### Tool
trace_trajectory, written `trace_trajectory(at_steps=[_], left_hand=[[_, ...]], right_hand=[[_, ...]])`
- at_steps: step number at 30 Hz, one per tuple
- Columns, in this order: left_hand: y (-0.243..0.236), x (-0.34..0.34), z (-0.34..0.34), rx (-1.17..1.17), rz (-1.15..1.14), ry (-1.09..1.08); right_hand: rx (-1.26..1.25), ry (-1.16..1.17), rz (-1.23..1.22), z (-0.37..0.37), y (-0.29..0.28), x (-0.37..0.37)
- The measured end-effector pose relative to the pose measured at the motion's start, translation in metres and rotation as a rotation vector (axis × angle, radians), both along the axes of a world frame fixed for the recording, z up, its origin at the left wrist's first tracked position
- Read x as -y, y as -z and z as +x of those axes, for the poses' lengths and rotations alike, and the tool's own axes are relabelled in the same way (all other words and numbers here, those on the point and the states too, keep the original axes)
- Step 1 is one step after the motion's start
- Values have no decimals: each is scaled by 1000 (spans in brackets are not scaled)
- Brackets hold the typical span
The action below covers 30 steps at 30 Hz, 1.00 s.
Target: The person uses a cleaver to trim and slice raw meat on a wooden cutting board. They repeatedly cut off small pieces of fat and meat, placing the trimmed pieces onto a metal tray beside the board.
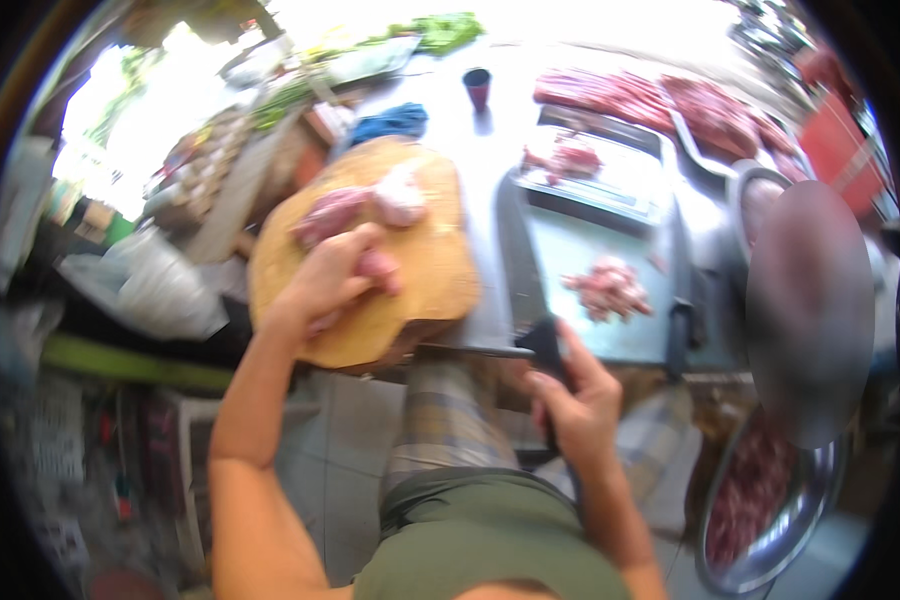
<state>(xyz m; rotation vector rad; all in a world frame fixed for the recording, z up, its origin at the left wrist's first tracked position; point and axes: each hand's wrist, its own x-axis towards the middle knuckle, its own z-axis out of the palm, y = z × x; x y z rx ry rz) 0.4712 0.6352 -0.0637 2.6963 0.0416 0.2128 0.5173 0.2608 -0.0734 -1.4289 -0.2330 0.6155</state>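
Observation:
My left hand (pixel 335 270) is closed around a small piece of raw meat (pixel 378 270) over a thick round wooden chopping board (pixel 440 270). Just beyond the fingers lie a reddish chunk of meat (pixel 330 214) and a paler, whitish piece (pixel 400 197). My right hand (pixel 582 405) grips the black handle of a knife (pixel 544 350) near the front edge of the table, to the right of the board. Motion blur makes its blade hard to trace. Beyond that hand, a heap of cut meat (pixel 608 288) rests on a pale board (pixel 570 235).
A scale (pixel 635 200) holds more meat (pixel 565 157). Large meat slabs (pixel 610 95) lie at the far right. A blurred round metal pan (pixel 810 310) hangs above a bowl of meat (pixel 750 500). Also around are a dark cup (pixel 477 90), blue cloth (pixel 390 122) and plastic bag (pixel 165 285).

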Motion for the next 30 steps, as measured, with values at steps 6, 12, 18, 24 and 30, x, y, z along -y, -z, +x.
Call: trace_trajectory(at_steps=[6,12,18,24,30], left_hand=[[2,-53,-20,73,-548,-254],[-2,-9,-4,496,-356,-104],[19,29,-19,92,-380,123],[35,22,7,321,-454,-168],[43,12,45,182,-222,7]], right_hand=[[1,-55,34,-24,2,-49],[2,-10,80,-25,4,-60],[7,65,67,-13,5,-51],[-132,-67,100,-24,5,-44],[-264,-201,80,-46,6,-39]])
